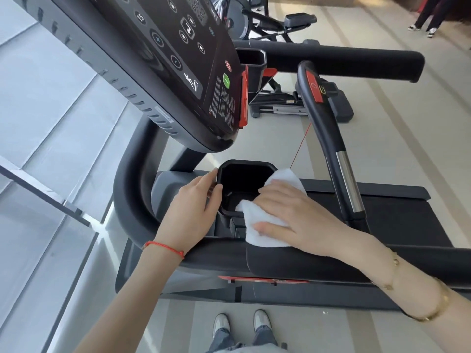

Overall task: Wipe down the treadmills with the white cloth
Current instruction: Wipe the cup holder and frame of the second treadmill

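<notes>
Your right hand (293, 210) lies flat, fingers straight, pressing the white cloth (265, 225) against the treadmill (137, 189) at the right rim of its black cup holder (244, 179), with part of the cloth draped over the rim into the holder. Your left hand (193, 200) rests on the holder's left rim, fingers loosely extended, thumb touching the edge. The console (178, 72) tilts above, and a red-marked handlebar (323, 118) rises to the right.
</notes>
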Motion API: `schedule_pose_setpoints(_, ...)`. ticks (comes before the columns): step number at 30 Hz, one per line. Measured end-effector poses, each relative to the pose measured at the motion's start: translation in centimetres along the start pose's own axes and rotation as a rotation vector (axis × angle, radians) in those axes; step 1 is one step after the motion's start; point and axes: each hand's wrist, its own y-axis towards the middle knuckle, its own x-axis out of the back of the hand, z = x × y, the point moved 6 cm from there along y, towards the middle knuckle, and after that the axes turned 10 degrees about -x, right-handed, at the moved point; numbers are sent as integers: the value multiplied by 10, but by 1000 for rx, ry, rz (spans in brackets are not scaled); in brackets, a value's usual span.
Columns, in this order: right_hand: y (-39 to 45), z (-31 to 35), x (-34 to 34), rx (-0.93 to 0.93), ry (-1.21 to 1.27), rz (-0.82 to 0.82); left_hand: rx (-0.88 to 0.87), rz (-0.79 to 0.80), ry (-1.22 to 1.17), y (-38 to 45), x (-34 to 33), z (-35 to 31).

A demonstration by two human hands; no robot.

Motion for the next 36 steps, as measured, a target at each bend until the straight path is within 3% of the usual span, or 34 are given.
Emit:
schedule_pose_setpoints(7, 35, 22, -8, -127, -58, -27, 25, 43, 22, 0, 1, -3)
schedule_pose_setpoints(21, -28, 0, 11, -208, 396, 38, -12, 70, 119, -20, 12, -26)
schedule_pose_setpoints(25, -59, 14, 6, -165, 236, 17, -56, 71, 107, -29, 16, -38)
schedule_pose_setpoints(30, -68, 38, 2, -187, -88, -174, -154, 70, 107, -42, 16, -56)
schedule_pose_setpoints(36, -77, 33, -2, -305, -130, -412, -194, 92, 55, -51, 5, -73)
